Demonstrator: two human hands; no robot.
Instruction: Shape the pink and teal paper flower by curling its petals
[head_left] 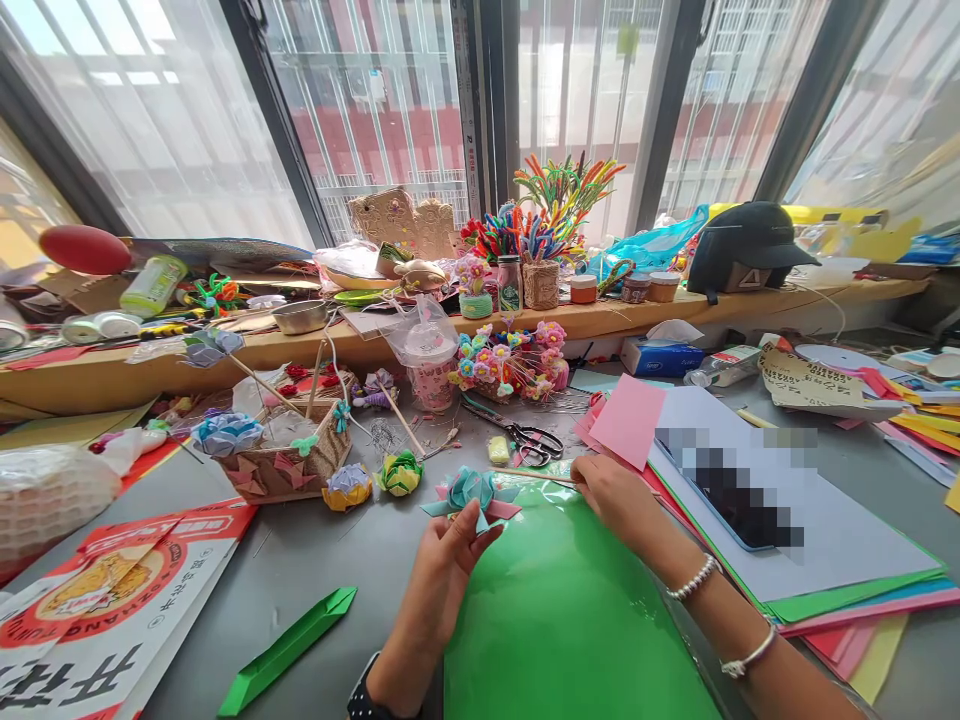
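Observation:
My left hand (444, 566) pinches the lower edge of a teal and pink paper flower (471, 494) that rests on the grey table. My right hand (613, 494) is closed on a thin wooden stick (534, 476) that runs left toward the flower. A glossy green sheet (559, 610) lies under and in front of both hands. Two bracelets sit on my right wrist, a dark watch band on my left.
Scissors (529, 440) lie just behind the flower. A woven basket (289, 462) with paper flowers stands left. Stacked coloured paper (840, 580) with a phone (731, 493) lies right. A folded green strip (289, 650) lies front left. A cluttered wooden sill (480, 330) runs behind.

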